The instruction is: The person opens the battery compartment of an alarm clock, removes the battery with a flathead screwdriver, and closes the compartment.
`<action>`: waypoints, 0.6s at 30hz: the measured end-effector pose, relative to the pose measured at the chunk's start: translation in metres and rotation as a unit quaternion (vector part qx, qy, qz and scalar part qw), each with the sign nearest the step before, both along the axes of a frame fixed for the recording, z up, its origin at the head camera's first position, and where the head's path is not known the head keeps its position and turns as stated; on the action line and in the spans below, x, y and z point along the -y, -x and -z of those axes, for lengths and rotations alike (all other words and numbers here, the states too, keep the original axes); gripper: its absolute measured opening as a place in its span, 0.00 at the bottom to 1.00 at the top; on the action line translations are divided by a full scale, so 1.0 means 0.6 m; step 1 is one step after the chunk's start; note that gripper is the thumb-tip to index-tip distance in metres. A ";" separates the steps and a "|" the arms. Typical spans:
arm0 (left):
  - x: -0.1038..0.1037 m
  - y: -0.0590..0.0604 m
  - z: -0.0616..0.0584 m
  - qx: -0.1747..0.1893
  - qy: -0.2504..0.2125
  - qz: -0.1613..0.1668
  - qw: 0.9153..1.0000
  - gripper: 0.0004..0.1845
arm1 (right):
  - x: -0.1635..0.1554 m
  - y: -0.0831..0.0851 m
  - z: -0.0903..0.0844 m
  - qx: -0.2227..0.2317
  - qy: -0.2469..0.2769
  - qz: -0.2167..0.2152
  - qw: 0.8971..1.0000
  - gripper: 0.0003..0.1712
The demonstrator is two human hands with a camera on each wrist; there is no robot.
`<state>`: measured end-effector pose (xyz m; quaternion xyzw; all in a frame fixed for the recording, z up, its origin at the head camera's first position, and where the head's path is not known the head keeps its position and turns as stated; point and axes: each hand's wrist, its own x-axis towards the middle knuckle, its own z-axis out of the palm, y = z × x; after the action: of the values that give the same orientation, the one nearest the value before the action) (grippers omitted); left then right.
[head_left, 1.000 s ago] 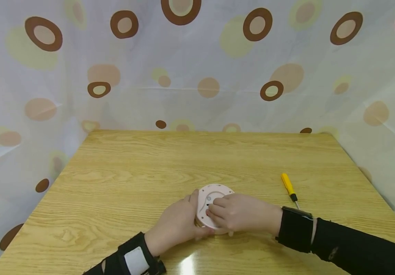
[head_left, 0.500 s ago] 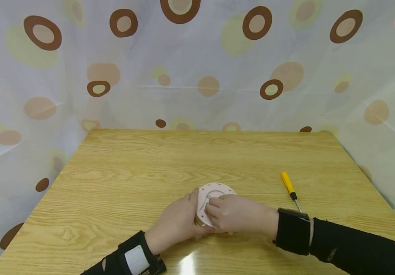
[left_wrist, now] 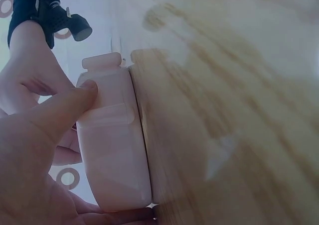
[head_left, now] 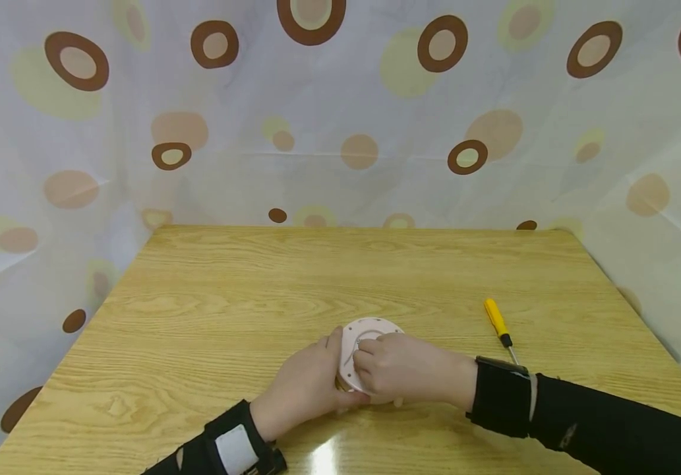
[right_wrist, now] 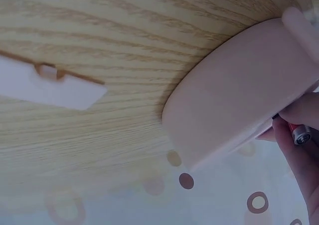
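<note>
A round pale pink plastic device [head_left: 350, 349] lies on the table with its screw-holed back facing up; its exact kind does not show. My left hand [head_left: 307, 376] grips its left side, the thumb at the near edge and fingers along the far side. Over the back, my right hand [head_left: 396, 366] pinches a small red battery [right_wrist: 300, 134] whose silver end shows in the right wrist view. In the head view the right hand hides the battery and the middle of the device. Along the rim in the left wrist view is a small pink foot [left_wrist: 102, 61].
A yellow-handled screwdriver [head_left: 497, 320] lies to the right, its shaft tip hidden by the right arm. On the wood table [head_left: 245, 277] in the right wrist view rests a flat whitish cover [right_wrist: 55, 85] with a small tab. A patterned curtain [head_left: 316, 99] stands behind.
My right hand has shifted slightly left over the device, its fingers now covering more of the back, including the small dotted holes. The left hand keeps its grip in place.
</note>
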<state>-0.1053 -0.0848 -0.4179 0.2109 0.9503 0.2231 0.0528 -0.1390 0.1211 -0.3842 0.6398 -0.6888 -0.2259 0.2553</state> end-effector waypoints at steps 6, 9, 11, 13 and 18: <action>0.000 0.000 0.000 -0.001 -0.002 -0.002 1.000 0.60 | 0.002 0.007 0.006 0.003 0.022 -0.012 1.000 0.19; -0.001 0.000 -0.001 0.000 -0.001 -0.004 1.000 0.61 | 0.002 0.008 0.007 0.008 0.028 -0.012 0.999 0.19; -0.001 0.000 -0.001 0.003 0.000 -0.005 1.000 0.62 | 0.001 0.008 0.008 0.013 0.028 -0.010 0.999 0.19; -0.001 0.000 -0.001 0.004 0.001 -0.005 1.000 0.62 | 0.000 0.008 0.007 0.015 0.023 -0.008 1.000 0.22; 0.000 -0.001 -0.002 0.003 0.000 -0.006 1.000 0.61 | -0.004 0.006 -0.001 0.022 -0.005 -0.003 1.000 0.37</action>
<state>-0.1046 -0.0846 -0.4170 0.2043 0.9513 0.2242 0.0547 -0.1427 0.1236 -0.3838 0.6479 -0.6912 -0.2142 0.2378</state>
